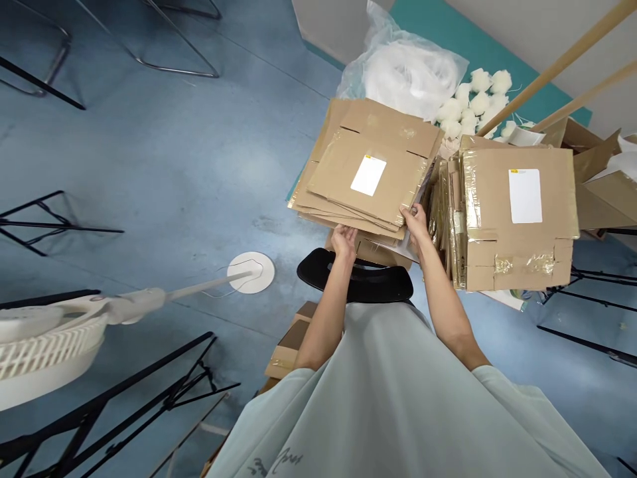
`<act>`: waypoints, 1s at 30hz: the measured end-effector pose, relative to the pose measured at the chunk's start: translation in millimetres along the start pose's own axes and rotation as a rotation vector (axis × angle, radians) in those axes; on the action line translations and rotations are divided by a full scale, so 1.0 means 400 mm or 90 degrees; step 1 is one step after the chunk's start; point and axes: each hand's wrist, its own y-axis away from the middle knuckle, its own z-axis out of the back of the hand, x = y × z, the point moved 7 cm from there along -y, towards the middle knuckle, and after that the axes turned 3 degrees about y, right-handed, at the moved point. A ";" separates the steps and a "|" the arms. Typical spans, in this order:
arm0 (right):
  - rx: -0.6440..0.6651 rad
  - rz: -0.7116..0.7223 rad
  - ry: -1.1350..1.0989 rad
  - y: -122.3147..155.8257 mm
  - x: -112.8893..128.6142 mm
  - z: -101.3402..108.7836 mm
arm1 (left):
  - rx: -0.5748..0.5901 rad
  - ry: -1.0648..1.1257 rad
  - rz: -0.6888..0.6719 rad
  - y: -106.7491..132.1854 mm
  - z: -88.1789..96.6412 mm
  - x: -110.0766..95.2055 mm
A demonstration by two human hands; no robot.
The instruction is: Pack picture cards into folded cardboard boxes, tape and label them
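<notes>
A stack of flattened cardboard boxes (331, 159) lies in front of me, its sheets slightly fanned and a white label (368, 175) on the top one. My left hand (344, 241) is at the near edge, palm up, with its fingers curled under the cardboard. At the near right corner, my right hand (416, 220) grips the boxes with its thumb on top; its other fingers are partly hidden. Just to the right stands another pile of flattened boxes (490, 192), taped along its edges and also labelled. A black chair backrest (355, 284) sits below my hands.
Behind the stack are a clear plastic bag (413, 73) with white material and several cream-coloured balls (480, 103). Wooden poles (552, 70) slant across the upper right, near an open carton (610, 192). A white fan (54, 338) and black folding legs (164, 392) occupy the left.
</notes>
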 end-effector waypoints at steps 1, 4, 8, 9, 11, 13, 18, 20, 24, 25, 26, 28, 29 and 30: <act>-0.010 -0.009 -0.017 -0.006 0.007 -0.004 | -0.006 -0.001 0.013 -0.006 0.005 0.007; -0.009 -0.009 -0.050 -0.019 0.035 -0.018 | -0.022 -0.016 0.065 -0.031 0.006 0.035; 0.000 0.005 -0.061 -0.015 0.052 -0.020 | -0.026 -0.015 0.078 -0.050 -0.010 0.048; -0.006 0.000 -0.057 -0.011 0.048 -0.016 | -0.018 -0.010 0.074 -0.048 -0.014 0.043; -0.015 -0.007 -0.041 -0.002 0.034 -0.008 | 0.012 0.004 0.068 -0.037 -0.020 0.027; -0.021 -0.003 -0.018 0.008 0.019 -0.001 | 0.058 0.019 0.068 -0.016 -0.023 0.006; -0.050 -0.006 0.055 0.052 -0.015 0.011 | 0.184 0.060 0.094 0.039 -0.056 -0.025; -0.056 0.007 0.127 0.083 -0.014 0.005 | 0.184 0.068 0.097 0.045 -0.081 -0.023; -0.053 0.032 0.210 0.140 0.003 -0.027 | 0.064 0.025 0.069 0.040 -0.097 -0.024; -0.082 0.026 0.203 0.146 0.007 -0.024 | 0.050 0.017 0.068 0.040 -0.097 -0.028; -0.113 0.007 0.173 0.148 0.009 -0.018 | 0.048 0.014 0.069 0.040 -0.096 -0.035; -0.150 -0.053 0.077 0.141 0.006 -0.006 | 0.068 0.015 0.062 0.043 -0.089 -0.061; -0.139 -0.076 0.020 0.132 0.008 -0.007 | 0.080 0.015 0.055 0.046 -0.082 -0.079; -0.111 -0.088 -0.035 0.121 0.015 -0.012 | 0.091 0.013 0.045 0.049 -0.074 -0.098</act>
